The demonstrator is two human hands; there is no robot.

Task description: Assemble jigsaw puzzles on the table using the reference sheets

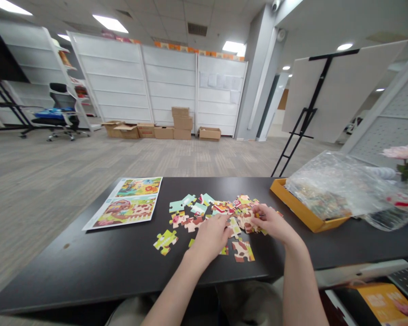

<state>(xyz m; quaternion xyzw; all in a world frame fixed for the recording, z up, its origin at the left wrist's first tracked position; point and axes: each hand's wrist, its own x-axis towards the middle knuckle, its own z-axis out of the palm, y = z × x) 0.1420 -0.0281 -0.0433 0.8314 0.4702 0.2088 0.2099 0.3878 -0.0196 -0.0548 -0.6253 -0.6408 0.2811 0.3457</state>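
A loose heap of cardboard puzzle pieces (236, 206) lies in the middle of the black table (119, 258). My left hand (211, 233) rests low over the near left side of the heap, its fingers stretched over the pieces and partly hidden behind the back of the hand. At the right side of the heap, my right hand (271, 221) has thumb and fingers closed on a brown-and-pink puzzle piece (247, 221). A cow-patterned piece (243, 250) lies in front, between my wrists. Farther left is a green piece (165, 241), with pale blue pieces (177, 206) behind it.
A printed picture sheet (129, 203) lies at the table's left. On the right stands a yellow box tray (309, 210) with a clear plastic bag (329, 181) of pieces. Pink flowers (403, 151) are at the far right. Cardboard boxes (182, 123) line the back shelving.
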